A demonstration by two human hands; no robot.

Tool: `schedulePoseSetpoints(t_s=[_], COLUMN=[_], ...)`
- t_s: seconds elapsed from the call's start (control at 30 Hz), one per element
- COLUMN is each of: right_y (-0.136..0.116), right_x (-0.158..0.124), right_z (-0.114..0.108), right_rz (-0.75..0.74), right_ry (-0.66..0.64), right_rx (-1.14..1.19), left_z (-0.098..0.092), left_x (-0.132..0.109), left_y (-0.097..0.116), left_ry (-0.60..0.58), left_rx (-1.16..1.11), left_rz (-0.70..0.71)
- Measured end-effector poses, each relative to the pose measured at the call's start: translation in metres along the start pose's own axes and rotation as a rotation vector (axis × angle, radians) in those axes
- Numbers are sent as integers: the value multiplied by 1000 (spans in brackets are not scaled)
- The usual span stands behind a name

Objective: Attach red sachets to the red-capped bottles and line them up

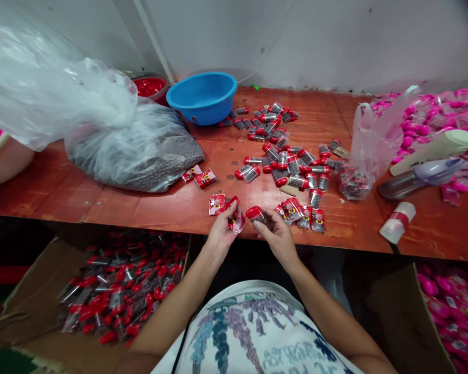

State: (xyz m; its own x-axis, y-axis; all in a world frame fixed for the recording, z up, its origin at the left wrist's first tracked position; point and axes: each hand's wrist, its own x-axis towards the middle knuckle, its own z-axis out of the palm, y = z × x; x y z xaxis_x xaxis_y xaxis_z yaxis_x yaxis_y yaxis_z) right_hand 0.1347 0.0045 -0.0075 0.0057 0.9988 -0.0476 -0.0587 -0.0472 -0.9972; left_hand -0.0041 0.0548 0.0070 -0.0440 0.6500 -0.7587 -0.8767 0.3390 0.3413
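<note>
At the front edge of the red-brown table (171, 208), my left hand (221, 231) pinches a small red printed plastic sleeve (236, 217). My right hand (278, 238) is closed round a small clear tube with a red cap (257, 215), held close beside the sleeve. One more flat red sleeve (216, 204) lies on the table just left of my left hand. A few sleeved tubes (302, 214) lie just right of my right hand. Many loose red-capped tubes (283, 161) are scattered further back.
A blue bowl (203, 96) and a plastic bag of dark beads (140, 150) sit at the back left. Pink-capped tubes in plastic (432, 119), a handheld tool (425, 176) and a tape roll (398, 222) are on the right. Cardboard boxes of red tubes (117, 291) and pink ones (452, 311) stand below.
</note>
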Motion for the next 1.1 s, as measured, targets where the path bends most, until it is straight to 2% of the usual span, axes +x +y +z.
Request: schedulePoseSetpoints(t_s=[0.2, 0.4, 0.57, 0.77, 0.87, 1.1], right_y=[-4, -8, -5, -9, -6, -2], right_x=[0, 0, 1, -2, -1, -1], right_z=[6, 5, 5, 5, 6, 5], right_rz=[-244, -402, -372, -450, -416, -296], right_ry=[68, 99, 87, 123, 80, 74], right_rx=[-300, -413, -483, -499, -525, -529], left_z=[-1, -2, 0, -1, -2, -2], left_x=[1, -1, -3, -3, -3, -4], left_y=[-6, -9, -10, -11, -13, -17], left_ry=[-42, -52, -57, -54, -72, -91], left_rx=[14, 29, 19, 37, 48, 86], left_rz=[35, 56, 64, 99, 124, 203])
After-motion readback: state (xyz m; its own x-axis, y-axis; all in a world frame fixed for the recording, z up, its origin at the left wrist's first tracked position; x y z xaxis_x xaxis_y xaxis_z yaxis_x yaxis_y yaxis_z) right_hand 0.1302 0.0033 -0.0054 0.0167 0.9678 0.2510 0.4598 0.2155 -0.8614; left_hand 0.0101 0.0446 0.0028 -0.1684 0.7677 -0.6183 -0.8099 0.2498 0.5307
